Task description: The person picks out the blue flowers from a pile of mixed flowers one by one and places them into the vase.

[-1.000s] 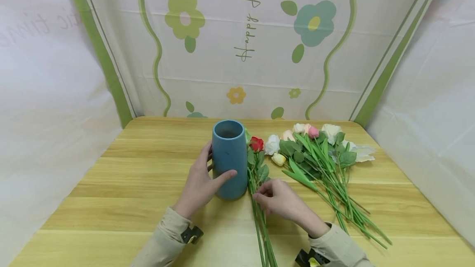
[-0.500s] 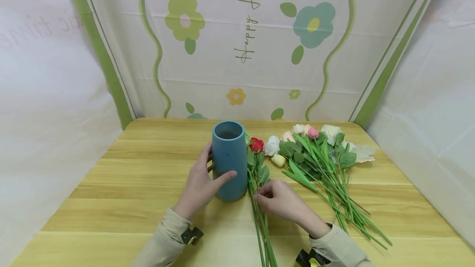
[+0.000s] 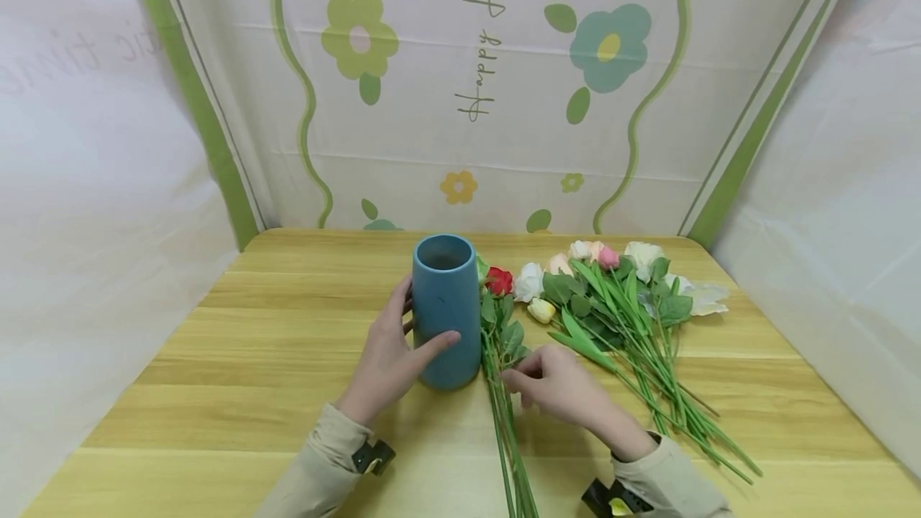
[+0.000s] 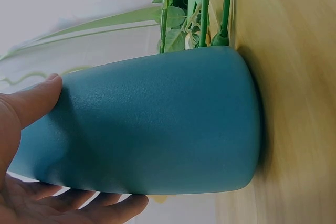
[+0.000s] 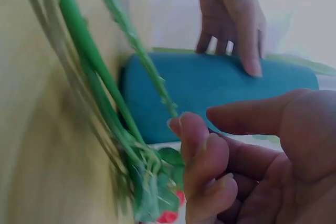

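Note:
A tall blue vase [image 3: 448,302] stands upright on the wooden table, and its mouth shows no stems. My left hand [image 3: 388,362] holds it round the side, thumb [image 4: 39,100] across the near face and fingers behind. Just right of the vase lies a red rose [image 3: 499,280] with a small bunch of green stems [image 3: 512,454] running toward me. My right hand [image 3: 564,390] hovers beside these stems, its fingers loosely curled. In the right wrist view its thumb and index finger are apart, and one stem [image 5: 139,48] passes right at the index fingertip.
A larger pile of flowers lies on the right: a white rose [image 3: 528,282], a pink bud [image 3: 608,257], a cream rose [image 3: 643,257] and a yellowish tulip [image 3: 540,310]. Their stems [image 3: 665,390] spread toward the front right. A printed cloth [image 3: 460,102] hangs behind the table [image 3: 237,390].
My right hand has shifted slightly to the right, a little away from the rose stems. The left hand and the vase have stayed put.

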Motion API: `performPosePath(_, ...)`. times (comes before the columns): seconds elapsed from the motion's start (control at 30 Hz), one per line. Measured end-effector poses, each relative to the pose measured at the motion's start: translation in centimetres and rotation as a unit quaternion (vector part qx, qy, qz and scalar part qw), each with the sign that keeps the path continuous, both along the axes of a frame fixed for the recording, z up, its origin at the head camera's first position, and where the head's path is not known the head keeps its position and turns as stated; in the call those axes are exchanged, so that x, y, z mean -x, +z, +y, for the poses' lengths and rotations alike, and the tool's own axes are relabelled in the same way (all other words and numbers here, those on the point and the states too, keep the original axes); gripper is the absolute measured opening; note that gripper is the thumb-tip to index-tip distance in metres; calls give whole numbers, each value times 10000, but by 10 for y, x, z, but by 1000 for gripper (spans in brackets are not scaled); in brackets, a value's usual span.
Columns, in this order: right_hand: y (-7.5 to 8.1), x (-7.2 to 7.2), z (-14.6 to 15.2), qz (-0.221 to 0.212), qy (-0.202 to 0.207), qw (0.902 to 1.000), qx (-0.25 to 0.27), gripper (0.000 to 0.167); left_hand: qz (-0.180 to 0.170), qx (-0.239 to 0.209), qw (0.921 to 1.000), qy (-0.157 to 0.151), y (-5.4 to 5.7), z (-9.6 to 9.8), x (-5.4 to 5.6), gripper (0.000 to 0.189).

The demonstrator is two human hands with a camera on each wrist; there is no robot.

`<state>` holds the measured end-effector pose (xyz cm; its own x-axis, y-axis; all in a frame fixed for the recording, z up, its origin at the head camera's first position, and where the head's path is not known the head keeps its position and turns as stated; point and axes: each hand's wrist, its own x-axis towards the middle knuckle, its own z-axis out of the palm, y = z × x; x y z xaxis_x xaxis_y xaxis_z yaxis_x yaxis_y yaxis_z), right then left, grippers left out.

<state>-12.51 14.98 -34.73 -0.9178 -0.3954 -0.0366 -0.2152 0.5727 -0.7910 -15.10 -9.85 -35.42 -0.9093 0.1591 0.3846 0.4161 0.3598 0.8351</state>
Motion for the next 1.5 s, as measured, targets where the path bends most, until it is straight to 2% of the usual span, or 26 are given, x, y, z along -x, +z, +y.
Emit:
performPosePath(0.07, 4, 0, 6, 110, -114, 9999, 10, 30, 1, -1, 10000, -16, 0, 1, 0, 92)
performPosePath(0.17, 10, 0, 17, 197, -219, 9996, -38, 27, -4, -1, 10000, -23, 0, 1, 0, 92)
performPosePath(0.27, 14, 1, 30, 281, -513, 9979, -264, 27, -2, 1, 10000, -36, 0, 2, -1, 92)
performPosePath(0.47, 22, 4, 61, 758, -1275, 9842, -964, 32, -11, 0, 10000, -71, -1, 2, 0, 92)
performPosePath(0.63, 30, 9, 94, 913, -1505, 9773, -1181, 31, -42, -16, 10000, -77, -1, 3, 0, 92)
performPosePath(0.8, 33, 15, 132, 843, -1764, 9716, -1335, 36, -44, 19, 10000, -74, -1, 3, 1, 92)
performPosePath(0.97, 29, 24, 157, 975, -1701, 9654, -1718, 34, -88, 28, 9999, -44, -2, 2, 2, 93)
performPosePath(1.07, 26, 28, 163, 1121, -1571, 9598, -2036, 31, -108, 4, 9999, -41, -2, 1, 2, 93)
performPosePath(1.2, 23, 33, 166, 1156, -1427, 9569, -2251, 37, -128, -7, 9999, 6, -2, 0, 2, 92)
performPosePath(1.3, 19, 35, 166, 1027, -1375, 9582, -2289, 39, -123, 7, 9999, 7, -2, 0, 2, 92)
performPosePath(1.5, 15, 38, 163, 705, -1275, 9607, -2363, 24, -92, 33, 10000, -7, 0, -1, 3, 92)
